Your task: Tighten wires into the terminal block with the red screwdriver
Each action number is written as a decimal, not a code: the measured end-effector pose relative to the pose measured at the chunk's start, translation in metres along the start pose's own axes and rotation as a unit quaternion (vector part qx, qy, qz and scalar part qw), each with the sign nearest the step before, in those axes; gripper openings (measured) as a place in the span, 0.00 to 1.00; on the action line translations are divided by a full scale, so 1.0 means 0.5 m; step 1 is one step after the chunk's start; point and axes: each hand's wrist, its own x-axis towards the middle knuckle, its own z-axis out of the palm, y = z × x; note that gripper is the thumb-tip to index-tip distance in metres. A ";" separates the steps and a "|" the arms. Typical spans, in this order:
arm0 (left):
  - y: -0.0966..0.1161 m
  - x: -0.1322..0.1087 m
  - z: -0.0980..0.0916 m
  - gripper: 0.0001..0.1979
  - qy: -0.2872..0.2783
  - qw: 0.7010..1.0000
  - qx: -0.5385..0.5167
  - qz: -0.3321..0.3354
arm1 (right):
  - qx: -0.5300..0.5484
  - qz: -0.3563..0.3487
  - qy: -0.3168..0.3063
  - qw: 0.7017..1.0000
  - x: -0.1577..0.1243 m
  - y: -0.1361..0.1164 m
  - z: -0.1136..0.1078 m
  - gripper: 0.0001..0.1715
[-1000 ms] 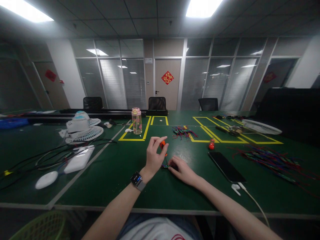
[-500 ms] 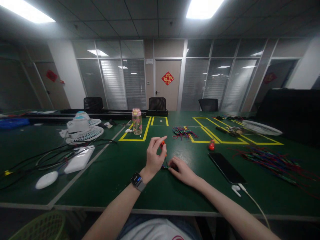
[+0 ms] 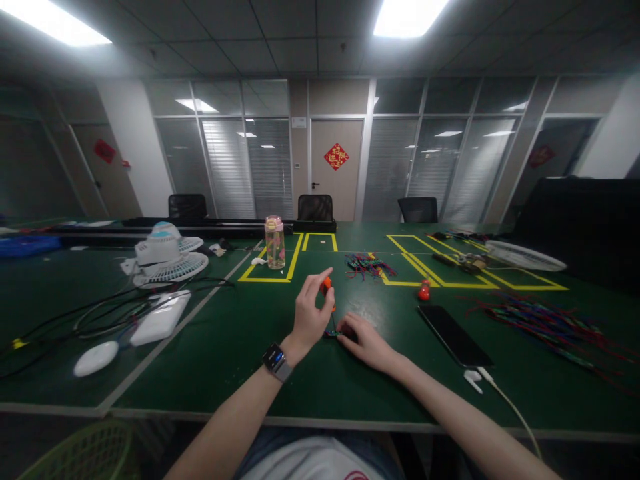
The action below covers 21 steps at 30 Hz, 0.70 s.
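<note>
the left hand (image 3: 311,312) has thumb and fingers curled around an orange-handled tool (image 3: 327,287), its thin shaft pointing down to a small green board (image 3: 331,333). the right hand (image 3: 366,341) lies low, fingertips drawn together on that board's near-right end (whether the tip touches it is too small to tell). the board is at the green table (image 3: 370,397), between the hands. beyond sits a wire pile (image 3: 369,265); rightward, a red object (image 3: 425,290) and a dark phone (image 3: 454,335).

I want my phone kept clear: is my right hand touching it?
Apart: the head view shows green tabletop between right hand and black phone.
</note>
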 end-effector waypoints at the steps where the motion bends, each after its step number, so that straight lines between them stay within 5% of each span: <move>1: 0.000 0.000 0.001 0.16 0.005 1.000 0.006 0.001 | 0.000 0.000 0.000 1.000 0.000 0.000 0.000 0.06; 21: 0.007 0.004 -0.005 0.16 0.010 1.000 -0.002 -0.005 | 0.002 -0.004 0.005 1.000 0.000 0.000 -0.002 0.06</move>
